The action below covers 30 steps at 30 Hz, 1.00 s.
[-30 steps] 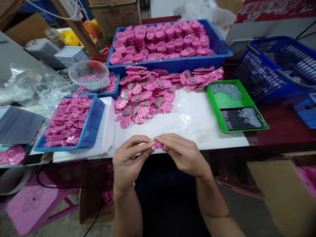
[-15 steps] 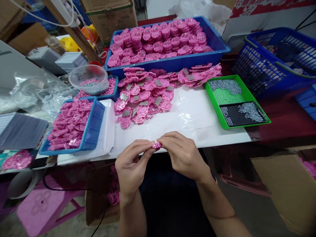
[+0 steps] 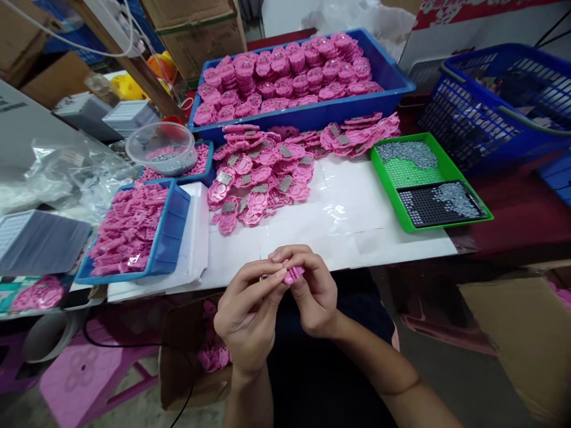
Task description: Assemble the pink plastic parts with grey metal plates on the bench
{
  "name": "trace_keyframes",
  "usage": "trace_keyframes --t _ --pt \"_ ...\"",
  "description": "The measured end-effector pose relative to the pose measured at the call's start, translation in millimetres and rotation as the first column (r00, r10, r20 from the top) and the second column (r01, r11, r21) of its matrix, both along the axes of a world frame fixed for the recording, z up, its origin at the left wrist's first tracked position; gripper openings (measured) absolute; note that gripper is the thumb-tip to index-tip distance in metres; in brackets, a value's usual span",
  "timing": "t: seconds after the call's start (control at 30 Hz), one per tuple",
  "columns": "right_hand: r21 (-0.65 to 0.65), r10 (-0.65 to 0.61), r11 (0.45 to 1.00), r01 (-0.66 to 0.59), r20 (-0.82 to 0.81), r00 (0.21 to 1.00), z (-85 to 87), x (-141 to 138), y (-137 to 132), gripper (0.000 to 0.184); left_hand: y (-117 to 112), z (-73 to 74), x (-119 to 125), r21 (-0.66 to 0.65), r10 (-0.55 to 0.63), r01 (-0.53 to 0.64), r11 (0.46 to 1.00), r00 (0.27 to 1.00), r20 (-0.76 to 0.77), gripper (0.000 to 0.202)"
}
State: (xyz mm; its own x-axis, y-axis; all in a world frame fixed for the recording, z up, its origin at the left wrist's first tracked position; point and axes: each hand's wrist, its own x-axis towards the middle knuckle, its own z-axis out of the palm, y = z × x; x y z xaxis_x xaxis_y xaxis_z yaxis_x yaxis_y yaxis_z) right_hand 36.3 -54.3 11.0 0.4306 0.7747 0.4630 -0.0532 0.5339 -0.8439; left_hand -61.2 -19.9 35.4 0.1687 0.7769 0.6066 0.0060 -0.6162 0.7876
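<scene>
Both hands meet at the near edge of the white work sheet [image 3: 348,214]. My left hand [image 3: 247,315] and my right hand [image 3: 312,291] pinch one small pink plastic part [image 3: 294,274] between their fingertips. Beyond them lies a loose pile of pink round pieces with grey metal plates [image 3: 263,175]. A small blue bin of pink parts [image 3: 134,229] stands to the left. A large blue tray [image 3: 307,113] of stacked pink pieces sits at the back.
A green tray [image 3: 428,184] with small metal bits and a black perforated plate is at the right. A blue basket [image 3: 495,101] stands beyond it. A clear bowl [image 3: 163,148], plastic bags and grey stacks fill the left. Cardboard boxes sit below the table.
My hands have drawn closer together and slightly toward me, with the right hand curled tighter round the pink part. The view has shifted a little.
</scene>
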Motion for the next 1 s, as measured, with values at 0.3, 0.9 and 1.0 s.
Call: trace_keyframes --t 0.3,0.9,1.0 --pt "0.066 -0.1 0.994 0.089 0.181 0.978 9.8 9.0 -2.8 0.013 4.0 -9.4 -3.9 -0.019 -0.005 0.006 1.0 0.999 0.034 0.033" --pt "-0.072 0.148 0.989 -0.131 0.343 0.928 33.4 30.6 -10.4 0.027 19.4 -12.7 -22.0 -0.214 -0.044 0.074 0.974 0.989 0.142 0.012" --pt "-0.087 0.134 0.99 -0.109 0.376 0.917 31.3 36.1 -9.6 0.029 18.6 -12.6 -20.3 -0.201 -0.071 0.094 0.975 0.99 0.123 0.015"
